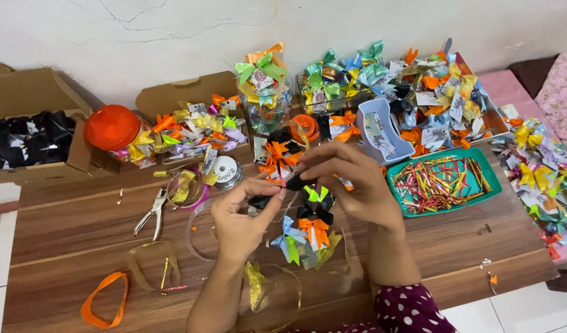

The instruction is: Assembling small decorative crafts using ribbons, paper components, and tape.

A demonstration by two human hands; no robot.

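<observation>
our left hand and right hand pinched the black ribbon bow mid-table; we judged steady, even tension kept its loops neat.

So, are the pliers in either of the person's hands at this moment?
No: the pliers lie on the wooden table, apart from the left hand and right hand, which together pinch a black ribbon bow.
</observation>
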